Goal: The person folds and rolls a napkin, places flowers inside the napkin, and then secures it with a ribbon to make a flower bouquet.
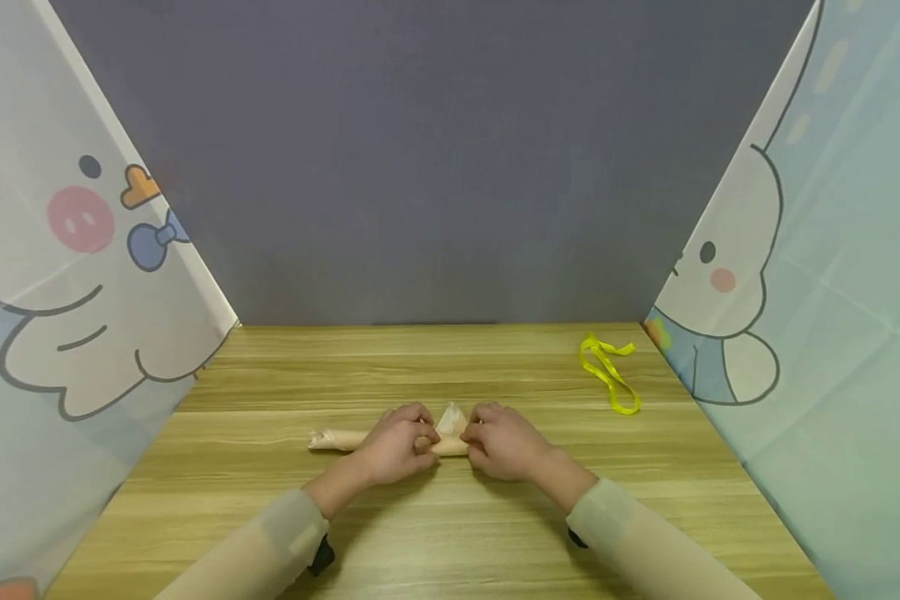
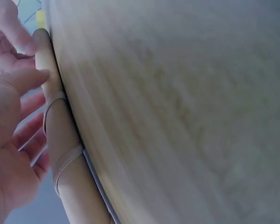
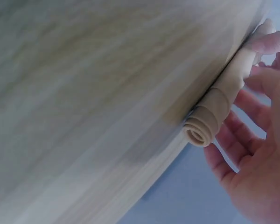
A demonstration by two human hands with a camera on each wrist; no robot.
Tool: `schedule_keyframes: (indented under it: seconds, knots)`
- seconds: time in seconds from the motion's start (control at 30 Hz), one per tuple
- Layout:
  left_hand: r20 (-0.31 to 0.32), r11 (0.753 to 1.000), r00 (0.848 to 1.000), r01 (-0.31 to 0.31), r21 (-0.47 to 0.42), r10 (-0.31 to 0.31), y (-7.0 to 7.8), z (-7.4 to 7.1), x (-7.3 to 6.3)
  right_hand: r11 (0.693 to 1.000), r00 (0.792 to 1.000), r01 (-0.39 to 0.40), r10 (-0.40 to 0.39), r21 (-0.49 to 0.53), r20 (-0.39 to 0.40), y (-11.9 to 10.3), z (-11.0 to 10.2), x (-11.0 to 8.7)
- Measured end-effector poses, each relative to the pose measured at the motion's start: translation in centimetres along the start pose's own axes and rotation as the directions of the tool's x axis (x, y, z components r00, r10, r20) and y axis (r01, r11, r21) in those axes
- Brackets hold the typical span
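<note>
A beige sheet rolled into a slim tube lies crosswise on the table, with a pale pointed flap standing up behind it. My left hand holds the tube left of the flap, and its crumpled end sticks out beyond that hand. Just right of the flap, my right hand grips the same tube with bent fingers. The left wrist view shows the left thumb on the roll, fingers behind it. Spiral layers appear at the roll's end in the right wrist view.
A looped yellow ribbon lies at the back right of the wood-grain table. A dark grey panel rises behind the table. Cloths printed with cartoon animals hang on the left and right.
</note>
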State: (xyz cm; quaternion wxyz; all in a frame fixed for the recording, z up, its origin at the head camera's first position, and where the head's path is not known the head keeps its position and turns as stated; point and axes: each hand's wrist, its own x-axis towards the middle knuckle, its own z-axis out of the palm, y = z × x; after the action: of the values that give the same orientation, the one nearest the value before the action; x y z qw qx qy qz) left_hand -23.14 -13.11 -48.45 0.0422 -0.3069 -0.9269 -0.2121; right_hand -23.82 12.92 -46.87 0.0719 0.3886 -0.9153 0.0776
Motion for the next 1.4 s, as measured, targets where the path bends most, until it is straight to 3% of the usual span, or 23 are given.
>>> schedule_keyframes:
  seconds: [0.2, 0.37, 0.8, 0.97, 1.1, 1.23, 1.4]
  knots:
    - [0.033, 1.000, 0.999, -0.003, -0.009, 0.003, -0.36, 0.08, -0.06, 1.000, 0.999, 0.018, -0.018, -0.008, 0.028, -0.18, -0.24, -0.12]
    - [0.014, 0.999, 1.000, -0.013, -0.034, 0.013, -0.57, 0.29, -0.23, 0.999, 1.000, 0.023, -0.023, 0.037, 0.011, 0.05, -0.19, -0.28]
    - [0.040, 0.987, 0.998, 0.062, -0.147, -0.056, -0.40, 0.28, -0.26, 0.989, 0.999, -0.033, 0.028, 0.142, 0.043, 0.63, 0.28, -0.42]
    - [0.058, 0.979, 0.995, 0.085, -0.184, -0.075, -0.28, -0.07, -0.19, 0.965, 0.993, -0.104, 0.086, 0.240, 0.084, 0.76, 0.44, -0.27]
    - [0.124, 0.946, 0.987, 0.132, -0.295, -0.099, -0.49, -0.25, -0.06, 0.929, 0.986, -0.154, 0.122, 0.336, 0.115, 0.71, 0.47, -0.16]
    - [0.169, 0.919, 0.981, 0.151, -0.363, -0.095, -0.70, -0.33, 0.00, 0.938, 0.994, -0.094, 0.068, 0.333, 0.089, 0.67, 0.38, -0.15]
    - [0.138, 0.943, 0.989, 0.097, -0.318, -0.055, -0.61, -0.33, 0.00, 0.962, 1.000, -0.015, 0.008, 0.271, 0.028, 0.74, 0.25, -0.18]
